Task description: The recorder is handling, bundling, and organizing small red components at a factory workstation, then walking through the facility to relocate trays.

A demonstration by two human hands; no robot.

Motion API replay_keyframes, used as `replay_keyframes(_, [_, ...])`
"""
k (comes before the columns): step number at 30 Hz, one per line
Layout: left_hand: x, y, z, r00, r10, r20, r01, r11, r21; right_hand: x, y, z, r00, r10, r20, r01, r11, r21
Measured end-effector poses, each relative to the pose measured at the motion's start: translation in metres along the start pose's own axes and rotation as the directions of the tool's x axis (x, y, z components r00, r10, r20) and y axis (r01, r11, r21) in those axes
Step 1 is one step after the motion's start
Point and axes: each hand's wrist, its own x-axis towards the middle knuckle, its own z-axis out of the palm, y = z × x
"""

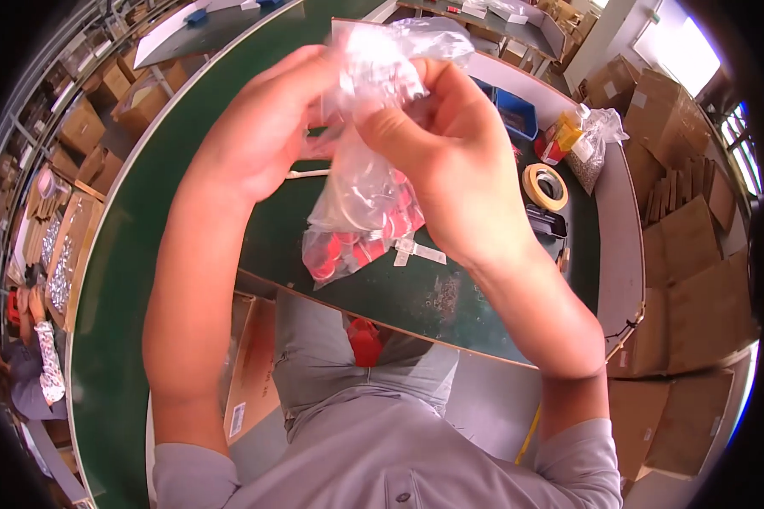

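Note:
A clear plastic bag [353,191] hangs from both my hands over the green table [382,297]. Small red and whitish pieces lie in its lower part; their kind is not plain. My left hand [284,119] grips the gathered, bright top of the bag from the left, its fingertips partly hidden. From the right, my right hand [437,127] pinches the same crumpled top, thumb across the front. Below the bag, crossed strips of whitish tape [418,251] stick to the tabletop. A thin white stick [309,174] shows beside my left wrist.
At the right stand a roll of tan tape [545,187], a black tool [547,223], a blue bin [516,114] and a clear bag of small parts [590,161]. Cardboard boxes [696,288] pile up beyond the table's white rim. Another person [34,365] works at far left.

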Motion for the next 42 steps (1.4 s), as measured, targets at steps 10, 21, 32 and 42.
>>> replay_keyframes(10, [0.024,0.036,-0.025,0.987,0.139,0.075,-0.138,0.99,-0.012,-0.059,0.002,-0.045,0.951,-0.095,0.293,0.141,0.98,-0.139])
replay_keyframes(21, [-0.027,-0.001,0.021,0.976,0.219,-0.013,-0.209,0.944,0.257,-0.049,-0.031,-0.039,0.687,-0.264,0.677,0.718,0.393,-0.575])
replay_keyframes(32, [-0.009,0.011,-0.074,0.98,0.137,-0.145,-0.084,0.943,0.323,-0.024,-0.049,-0.102,0.701,-0.202,0.684,0.679,0.479,-0.556])
replay_keyframes(42, [0.037,0.043,-0.211,0.938,0.198,-0.284,-0.063,0.904,0.423,-0.018,0.034,-0.101,0.993,0.108,-0.039,-0.102,0.661,-0.744])
